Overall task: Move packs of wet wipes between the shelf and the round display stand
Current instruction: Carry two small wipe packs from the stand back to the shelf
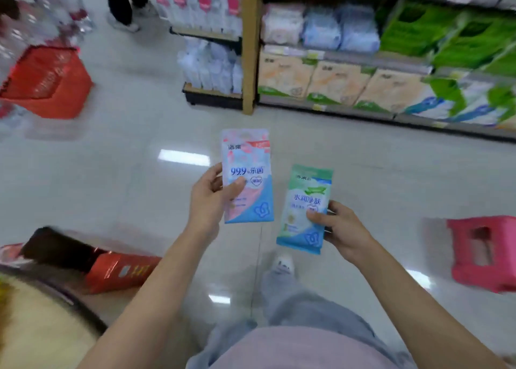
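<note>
My left hand [208,198] grips a pink-and-blue pack of wet wipes [248,162] by its left edge, held upright over the floor. My right hand [339,229] holds a green-and-blue pack of wet wipes [305,198] at its lower right side, a little lower and to the right of the first pack. The shelf [343,109] runs along the upper right, stocked with tissue and wipe packs. The round display stand [67,301] shows only as a curved dark rim at the lower left corner.
A pink plastic stool [485,254] stands on the floor at the right. A red box [122,271] lies by the stand's rim. A red basket [47,81] sits at the upper left. Another person's legs [122,3] stand at the top. A wooden shelf post [250,47] rises centre top.
</note>
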Motion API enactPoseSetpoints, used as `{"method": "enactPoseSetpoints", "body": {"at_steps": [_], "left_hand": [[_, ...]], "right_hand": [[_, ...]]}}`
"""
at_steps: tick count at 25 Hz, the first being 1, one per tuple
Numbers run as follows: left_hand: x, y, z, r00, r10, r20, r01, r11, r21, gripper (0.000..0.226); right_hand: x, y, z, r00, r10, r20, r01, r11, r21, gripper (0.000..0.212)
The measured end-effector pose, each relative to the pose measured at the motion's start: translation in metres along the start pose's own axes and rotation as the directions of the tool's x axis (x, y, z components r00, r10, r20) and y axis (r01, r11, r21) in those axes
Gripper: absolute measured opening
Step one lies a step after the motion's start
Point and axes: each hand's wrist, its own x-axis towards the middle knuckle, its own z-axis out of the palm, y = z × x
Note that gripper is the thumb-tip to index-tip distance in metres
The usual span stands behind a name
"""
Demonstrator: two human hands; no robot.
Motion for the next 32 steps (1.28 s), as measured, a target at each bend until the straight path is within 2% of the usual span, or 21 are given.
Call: {"method": "enactPoseSetpoints", "body": {"at_steps": [2, 6, 12, 16, 19, 24, 28, 32], "left_hand": [[0.038, 0.007, 0.052, 0.997, -0.015, 0.072, 0.013, 0.999, 0.038, 0.035], [0.099, 0.021, 0.138, 0.988, -0.032, 0.15, 0.026, 0.999, 0.045, 0.033], [0.196, 0.044, 0.226, 0.979, -0.06, 0.196, 0.051, 0.997, 0.049, 0.033], [0.297, 0.082, 0.288, 0.972, -0.003, 0.237, -0.004, 1.0, 0.029, 0.034], [0.374, 0.13, 0.344, 0.952, 0.063, 0.301, -0.074, 0.997, 0.025, 0.031], [0.463, 0.204, 0.446, 0.903, 0.146, 0.403, -0.169, 0.985, 0.022, 0.026], [0.519, 0.226, 0.522, 0.89, 0.193, 0.413, -0.213, 0.977, 0.002, 0.029], [0.557, 0.241, 0.591, 0.898, 0.285, 0.334, -0.283, 0.958, -0.054, 0.032]], "right_hand": [[0.02, -0.029, -0.039, 0.998, -0.034, -0.052, 0.037, 0.998, 0.043, 0.018], [0.06, -0.111, -0.105, 0.98, -0.146, -0.135, 0.152, 0.988, 0.038, 0.034], [0.119, -0.223, -0.16, 0.937, -0.285, -0.202, 0.313, 0.942, 0.121, 0.032], [0.172, -0.288, -0.188, 0.907, -0.333, -0.256, 0.386, 0.902, 0.195, 0.033], [0.209, -0.342, -0.205, 0.888, -0.354, -0.295, 0.428, 0.871, 0.243, 0.041], [0.255, -0.427, -0.247, 0.853, -0.382, -0.356, 0.493, 0.813, 0.309, 0.028], [0.299, -0.487, -0.295, 0.832, -0.42, -0.362, 0.532, 0.79, 0.305, 0.025], [0.341, -0.567, -0.345, 0.814, -0.504, -0.288, 0.57, 0.787, 0.235, 0.04]]}}
